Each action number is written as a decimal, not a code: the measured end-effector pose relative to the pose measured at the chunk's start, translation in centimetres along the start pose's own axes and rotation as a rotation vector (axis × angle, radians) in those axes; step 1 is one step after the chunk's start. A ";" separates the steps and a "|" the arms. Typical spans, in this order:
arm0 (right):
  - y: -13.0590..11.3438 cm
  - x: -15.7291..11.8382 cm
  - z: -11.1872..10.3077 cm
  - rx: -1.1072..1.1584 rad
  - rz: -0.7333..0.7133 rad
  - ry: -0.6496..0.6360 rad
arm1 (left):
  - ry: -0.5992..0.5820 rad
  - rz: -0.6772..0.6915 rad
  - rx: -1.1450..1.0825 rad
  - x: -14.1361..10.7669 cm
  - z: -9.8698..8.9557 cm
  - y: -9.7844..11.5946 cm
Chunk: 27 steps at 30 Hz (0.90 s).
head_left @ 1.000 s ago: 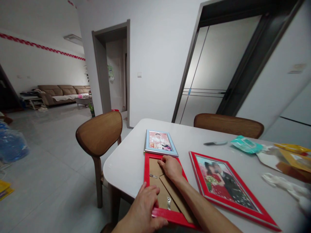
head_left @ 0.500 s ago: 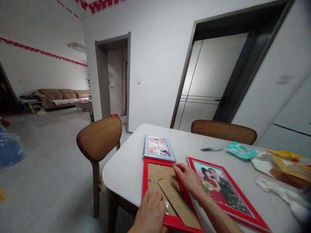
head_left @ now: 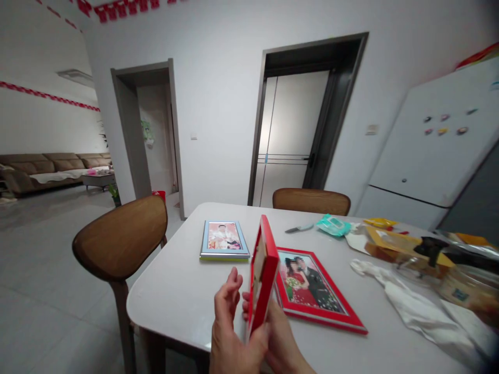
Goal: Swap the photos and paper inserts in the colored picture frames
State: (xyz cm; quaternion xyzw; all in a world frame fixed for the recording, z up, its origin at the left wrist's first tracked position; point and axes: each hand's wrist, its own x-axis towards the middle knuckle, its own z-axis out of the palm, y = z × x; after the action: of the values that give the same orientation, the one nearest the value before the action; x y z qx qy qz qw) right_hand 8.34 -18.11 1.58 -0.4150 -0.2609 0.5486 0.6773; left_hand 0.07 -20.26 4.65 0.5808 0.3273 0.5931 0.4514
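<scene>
Raised off the white table [head_left: 171, 291] since the earlier frame, the red picture frame [head_left: 268, 275] stands edge-on between the hands. Right hand [head_left: 281, 335] grips its lower end; left hand [head_left: 234, 332] is unclenched, thumb at that end. Beyond them, a brown chair [head_left: 312, 200]; far right, a clear jar [head_left: 454, 288], contents indistinct.

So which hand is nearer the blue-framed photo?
Left. The left hand is in front of the blue-framed photo; the right hand is farther right, holding the upright red frame.
</scene>
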 end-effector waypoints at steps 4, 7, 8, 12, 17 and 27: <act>-4.4 2.3 -4.5 -0.071 -0.094 0.126 | -0.100 -0.123 -0.187 3.3 1.4 1.7; -8.4 4.6 -9.3 -0.371 -0.028 0.190 | -0.146 -0.268 -0.291 5.1 2.8 0.3; -9.6 5.4 -11.0 -0.505 -0.045 0.213 | -0.176 -0.327 -0.329 5.3 3.5 -0.8; -12.2 8.1 -16.2 -1.037 -0.134 0.301 | -0.271 -0.380 -0.309 4.8 6.7 -6.1; -11.5 9.5 -19.3 -1.180 -0.155 0.337 | -0.268 -0.264 0.229 4.2 8.8 -8.7; -11.1 10.0 -18.3 -1.374 -0.233 0.408 | -0.389 -0.100 0.689 4.8 6.3 -8.3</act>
State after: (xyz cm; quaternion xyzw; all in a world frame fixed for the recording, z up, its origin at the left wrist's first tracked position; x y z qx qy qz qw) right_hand 31.61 -14.16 0.47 -0.8104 -0.4577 0.0967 0.3528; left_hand 7.94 -13.61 -0.36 0.7830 0.4436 0.3048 0.3119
